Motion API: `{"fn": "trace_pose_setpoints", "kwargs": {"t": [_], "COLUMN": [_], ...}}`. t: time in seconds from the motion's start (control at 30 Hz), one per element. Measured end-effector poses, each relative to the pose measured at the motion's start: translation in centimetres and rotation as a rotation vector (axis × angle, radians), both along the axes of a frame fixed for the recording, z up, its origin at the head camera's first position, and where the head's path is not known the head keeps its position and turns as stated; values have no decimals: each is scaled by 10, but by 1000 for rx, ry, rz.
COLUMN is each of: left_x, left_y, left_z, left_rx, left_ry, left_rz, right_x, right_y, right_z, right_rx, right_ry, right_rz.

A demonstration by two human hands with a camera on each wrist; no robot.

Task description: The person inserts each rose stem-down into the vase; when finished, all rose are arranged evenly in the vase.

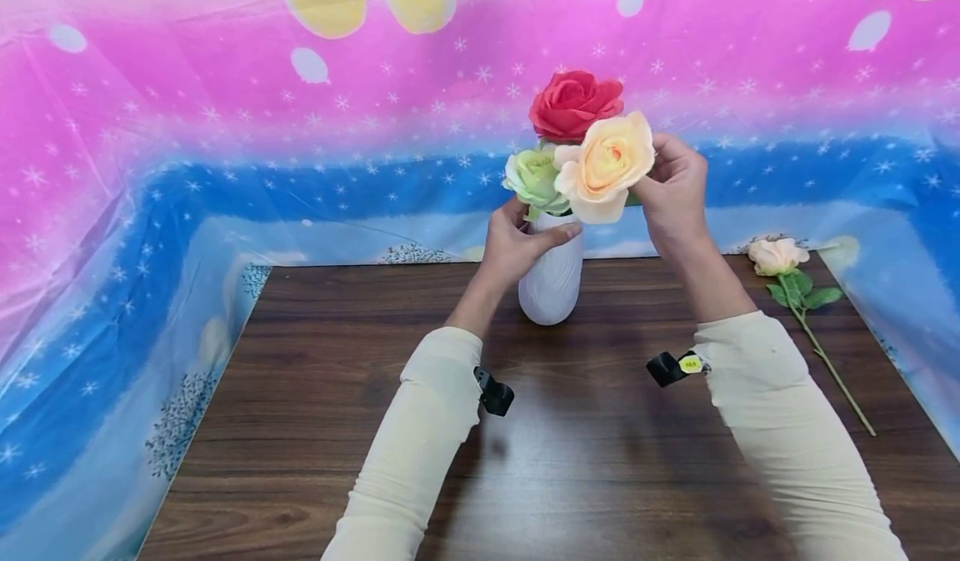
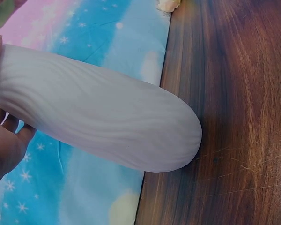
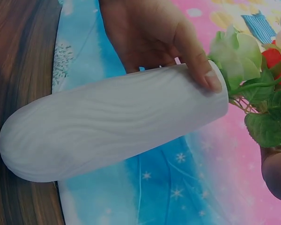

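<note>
A white ribbed vase (image 1: 550, 282) stands on the table, and my left hand (image 1: 513, 242) grips it near the rim, its thumb across the front. At the vase mouth sit a pale green rose (image 1: 535, 179) and, behind it, a red rose (image 1: 573, 107). My right hand (image 1: 677, 194) holds a peach rose (image 1: 609, 165) from its right side; the bloom hides the fingertips in the head view. In the right wrist view, a green stem (image 3: 255, 86) with leaves (image 3: 267, 126) runs to the vase mouth, beside the right hand (image 3: 276, 171).
A pale pink rose (image 1: 777, 257) with a long leafy stem lies at the right of the dark wooden table (image 1: 315, 428). A printed pink and blue cloth (image 1: 420, 102) hangs behind the table and along its sides.
</note>
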State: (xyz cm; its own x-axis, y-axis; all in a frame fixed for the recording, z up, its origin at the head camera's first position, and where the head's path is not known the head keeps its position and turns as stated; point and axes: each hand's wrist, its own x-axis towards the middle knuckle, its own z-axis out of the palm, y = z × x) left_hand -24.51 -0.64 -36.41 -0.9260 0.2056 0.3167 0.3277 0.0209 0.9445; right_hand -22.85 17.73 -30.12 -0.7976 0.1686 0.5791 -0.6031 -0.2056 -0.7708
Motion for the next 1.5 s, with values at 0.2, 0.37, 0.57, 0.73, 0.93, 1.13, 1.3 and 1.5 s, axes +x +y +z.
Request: {"fn": "trace_pose_setpoints", "kwargs": {"t": [0.2, 0.37, 0.57, 0.73, 0.93, 1.13, 1.3, 1.5], "left_x": [-1, -2, -3, -3, -2, -3, -3, -3], "left_y": [0, 0, 0, 0, -1, -1, -1, 0], "left_z": [-1, -1, -2, -2, -1, -1, -2, -3], "left_rx": [12, 28, 35, 36, 22, 18, 24, 42], "left_ry": [20, 24, 32, 29, 21, 17, 23, 31], "left_rz": [-8, -27, -25, -26, -17, -11, -16, -27], "right_x": [-1, -3, -2, 2, 11, 22, 32, 43], "right_y": [-1, -2, -1, 5, 17, 33, 46, 68], "right_z": [-5, -11, -13, -12, -15, -16, -18, -23], "right_rx": [69, 129, 116, 107, 96, 48, 43, 86], "right_ry": [-9, -26, -32, -3, -17, -22, -33, -69], "right_rz": [-1, -22, -21, -2, -25, 23, 24, 10]}}
